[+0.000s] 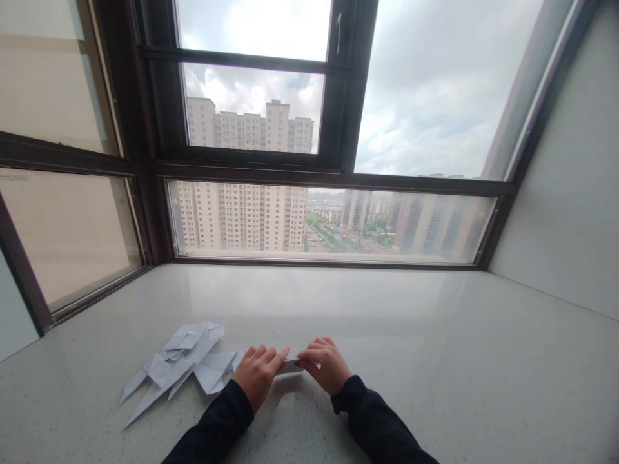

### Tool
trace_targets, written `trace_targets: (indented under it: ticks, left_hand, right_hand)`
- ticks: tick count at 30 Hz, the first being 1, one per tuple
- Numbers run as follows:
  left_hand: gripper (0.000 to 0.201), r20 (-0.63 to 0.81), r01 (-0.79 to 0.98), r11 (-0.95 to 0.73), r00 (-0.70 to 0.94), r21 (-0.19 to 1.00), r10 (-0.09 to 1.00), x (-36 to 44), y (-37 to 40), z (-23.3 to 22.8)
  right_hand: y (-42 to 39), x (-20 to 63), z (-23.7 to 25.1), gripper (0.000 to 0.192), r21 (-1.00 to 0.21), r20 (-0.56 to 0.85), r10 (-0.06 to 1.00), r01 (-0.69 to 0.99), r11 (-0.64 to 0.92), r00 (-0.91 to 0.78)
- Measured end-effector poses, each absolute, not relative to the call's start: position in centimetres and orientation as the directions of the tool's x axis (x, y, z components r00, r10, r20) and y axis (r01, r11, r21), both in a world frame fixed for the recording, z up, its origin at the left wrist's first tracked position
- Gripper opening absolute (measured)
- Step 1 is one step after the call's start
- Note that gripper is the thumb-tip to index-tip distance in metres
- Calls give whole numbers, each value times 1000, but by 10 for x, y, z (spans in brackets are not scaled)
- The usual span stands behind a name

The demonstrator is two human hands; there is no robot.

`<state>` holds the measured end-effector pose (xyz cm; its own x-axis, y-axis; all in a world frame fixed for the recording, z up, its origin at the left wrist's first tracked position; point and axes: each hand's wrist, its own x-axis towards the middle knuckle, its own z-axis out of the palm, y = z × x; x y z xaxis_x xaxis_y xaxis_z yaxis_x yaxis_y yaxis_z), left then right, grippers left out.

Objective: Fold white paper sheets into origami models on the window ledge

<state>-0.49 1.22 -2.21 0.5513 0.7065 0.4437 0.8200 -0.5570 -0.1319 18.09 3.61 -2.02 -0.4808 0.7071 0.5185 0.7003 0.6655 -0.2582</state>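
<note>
Between my two hands is a narrow folded white paper (pixel 291 367), held just above the pale speckled sill. My left hand (pixel 260 374) grips its left end, fingers bent over the top. At the other end, my right hand (pixel 325 365) pinches the paper between thumb and fingers. Part of the paper is hidden behind my fingers. Close by on the left lies a pile of folded white paper pieces (pixel 186 354) with pointed ends, overlapping one another and reaching almost to my left hand.
The speckled stone windowsill (pixel 411 341) stretches out under my hands. Dark window frames (pixel 333 177) border it at the back and left, with tall buildings (pixel 246 212) outside. A white wall (pixel 565 180) stands on the right.
</note>
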Motion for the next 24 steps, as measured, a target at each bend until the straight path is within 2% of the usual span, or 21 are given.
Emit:
trace_targets:
  ticks: [3, 11, 19, 24]
  left_hand:
    - [36, 467, 819, -557, 549, -136, 693, -6, 11, -19]
    - [36, 361, 843, -529, 524, -95, 771, -5, 15, -19]
    - [37, 331, 847, -531, 511, -34, 793, -4, 13, -16]
    - [35, 329, 844, -536, 514, -28, 792, -3, 15, -17]
  right_hand:
    - [37, 181, -21, 20, -263, 527, 703, 695, 669, -478]
    - [41, 181, -24, 15, -250, 439, 749, 734, 632, -496]
    - [38, 184, -22, 30, -416, 504, 692, 558, 718, -516]
    - [42, 185, -26, 33, -368, 501, 686, 587, 721, -528]
